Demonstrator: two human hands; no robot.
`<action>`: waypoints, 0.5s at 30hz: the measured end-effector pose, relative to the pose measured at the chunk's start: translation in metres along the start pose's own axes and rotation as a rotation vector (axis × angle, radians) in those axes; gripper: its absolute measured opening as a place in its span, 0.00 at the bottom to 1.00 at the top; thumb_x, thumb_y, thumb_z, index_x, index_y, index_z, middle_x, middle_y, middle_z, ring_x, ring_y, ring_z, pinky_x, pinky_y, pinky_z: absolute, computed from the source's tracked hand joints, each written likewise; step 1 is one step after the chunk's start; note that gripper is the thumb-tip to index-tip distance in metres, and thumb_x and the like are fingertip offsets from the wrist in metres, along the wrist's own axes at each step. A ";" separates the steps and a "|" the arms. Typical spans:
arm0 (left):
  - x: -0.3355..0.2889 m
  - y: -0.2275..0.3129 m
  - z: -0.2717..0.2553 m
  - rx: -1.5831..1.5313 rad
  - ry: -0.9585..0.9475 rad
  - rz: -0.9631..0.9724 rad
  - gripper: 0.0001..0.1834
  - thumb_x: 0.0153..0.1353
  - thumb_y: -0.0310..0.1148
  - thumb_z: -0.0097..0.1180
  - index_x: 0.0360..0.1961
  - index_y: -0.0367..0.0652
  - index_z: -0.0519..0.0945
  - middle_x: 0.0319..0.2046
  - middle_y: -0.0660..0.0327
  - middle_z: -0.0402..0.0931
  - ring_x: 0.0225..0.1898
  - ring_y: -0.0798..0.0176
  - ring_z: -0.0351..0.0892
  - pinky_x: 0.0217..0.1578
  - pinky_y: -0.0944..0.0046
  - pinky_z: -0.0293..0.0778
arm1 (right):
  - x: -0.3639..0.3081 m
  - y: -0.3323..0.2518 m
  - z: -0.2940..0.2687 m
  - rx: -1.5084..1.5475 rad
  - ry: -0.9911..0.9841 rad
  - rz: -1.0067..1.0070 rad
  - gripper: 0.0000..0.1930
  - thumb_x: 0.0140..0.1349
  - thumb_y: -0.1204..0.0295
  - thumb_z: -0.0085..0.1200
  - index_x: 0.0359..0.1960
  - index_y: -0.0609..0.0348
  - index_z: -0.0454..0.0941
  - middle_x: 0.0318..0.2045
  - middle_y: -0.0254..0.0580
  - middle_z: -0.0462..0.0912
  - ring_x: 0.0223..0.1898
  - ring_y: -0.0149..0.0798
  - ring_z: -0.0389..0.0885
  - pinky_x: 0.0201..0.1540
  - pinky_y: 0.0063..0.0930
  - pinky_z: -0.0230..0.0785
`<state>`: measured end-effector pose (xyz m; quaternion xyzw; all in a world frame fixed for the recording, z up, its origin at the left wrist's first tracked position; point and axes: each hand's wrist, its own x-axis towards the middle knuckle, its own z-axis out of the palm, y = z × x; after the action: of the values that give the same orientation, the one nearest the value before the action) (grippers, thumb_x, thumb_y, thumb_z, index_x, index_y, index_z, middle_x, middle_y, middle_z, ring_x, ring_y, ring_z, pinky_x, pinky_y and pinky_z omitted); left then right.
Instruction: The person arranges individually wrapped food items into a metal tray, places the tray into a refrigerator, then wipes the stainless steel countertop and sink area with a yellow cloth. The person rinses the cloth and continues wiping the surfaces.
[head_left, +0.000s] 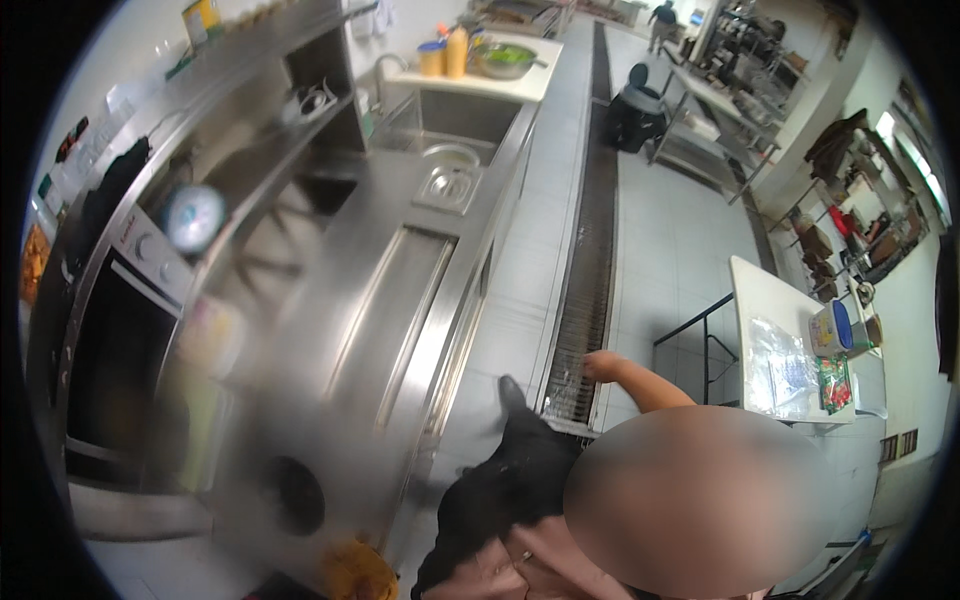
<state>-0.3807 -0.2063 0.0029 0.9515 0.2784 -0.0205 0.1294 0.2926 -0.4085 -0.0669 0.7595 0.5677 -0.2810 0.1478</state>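
My right hand (600,367) hangs out over the floor grate, at the end of a bare forearm. Its fingers look curled in, and I see nothing between them. My left hand is out of the picture. A blurred oval covers much of my right side, next to a pink top and black clothing (500,490). To my left runs a stainless steel counter (335,350), with a sink (450,120) toward its far end. A round metal strainer-like insert (450,180) rests before the sink. At the counter's near end, an orange-brown thing (360,572) is too smeared to name.
A long floor grate (590,230) runs ahead. At right, a white table (750,300) holds a blue-lidded tub (830,328) and plastic packets. A black bin (636,115) stands farther off. Yellow bottles (456,52) and a bowl of greens (505,60) sit beyond the sink. Someone (662,22) is far away.
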 end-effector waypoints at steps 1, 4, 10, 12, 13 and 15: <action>-0.009 -0.003 -0.015 0.015 -0.101 0.042 0.34 0.49 0.33 0.54 0.60 0.36 0.65 0.59 0.43 0.64 0.54 0.40 0.66 0.55 0.44 0.60 | -0.028 0.024 0.039 0.374 0.090 0.322 0.15 0.58 0.65 0.47 0.38 0.63 0.80 0.39 0.55 0.82 0.45 0.54 0.79 0.47 0.43 0.71; -0.016 -0.009 -0.051 0.028 -0.395 0.156 0.35 0.48 0.33 0.53 0.60 0.34 0.65 0.60 0.41 0.63 0.55 0.39 0.65 0.56 0.43 0.59 | -0.062 0.059 0.137 0.122 -0.364 0.499 0.19 0.61 0.57 0.44 0.42 0.56 0.81 0.45 0.51 0.81 0.48 0.48 0.78 0.50 0.41 0.71; 0.186 0.041 0.008 -0.070 -0.343 -0.038 0.34 0.49 0.29 0.49 0.60 0.29 0.62 0.64 0.40 0.56 0.65 0.36 0.52 0.65 0.38 0.41 | -0.133 0.046 0.226 0.958 -0.598 0.822 0.19 0.62 0.59 0.50 0.52 0.52 0.76 0.47 0.45 0.80 0.46 0.46 0.80 0.47 0.41 0.75; 0.297 0.077 0.033 -0.008 -0.122 0.032 0.35 0.51 0.28 0.48 0.63 0.32 0.60 0.67 0.43 0.52 0.67 0.39 0.51 0.66 0.41 0.44 | -0.123 0.049 0.208 0.996 -0.542 0.745 0.20 0.62 0.58 0.51 0.52 0.53 0.76 0.45 0.48 0.81 0.43 0.48 0.81 0.46 0.41 0.75; 0.351 0.095 0.040 -0.042 -0.078 0.047 0.35 0.52 0.26 0.46 0.64 0.32 0.59 0.69 0.45 0.49 0.70 0.41 0.46 0.68 0.43 0.39 | -0.112 0.051 0.193 0.917 -0.506 0.628 0.20 0.61 0.57 0.51 0.51 0.55 0.76 0.44 0.49 0.81 0.42 0.48 0.81 0.46 0.41 0.75; 0.454 0.132 0.043 0.070 0.073 0.100 0.34 0.54 0.25 0.44 0.65 0.33 0.57 0.69 0.47 0.49 0.70 0.44 0.46 0.68 0.45 0.39 | -0.082 0.068 0.155 0.812 -0.366 0.523 0.21 0.61 0.56 0.51 0.49 0.57 0.77 0.42 0.51 0.82 0.41 0.50 0.82 0.45 0.40 0.74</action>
<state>0.0752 -0.0866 -0.0583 0.9683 0.2341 0.0110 0.0865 0.3010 -0.5777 -0.1485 0.8106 0.1686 -0.5608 0.0034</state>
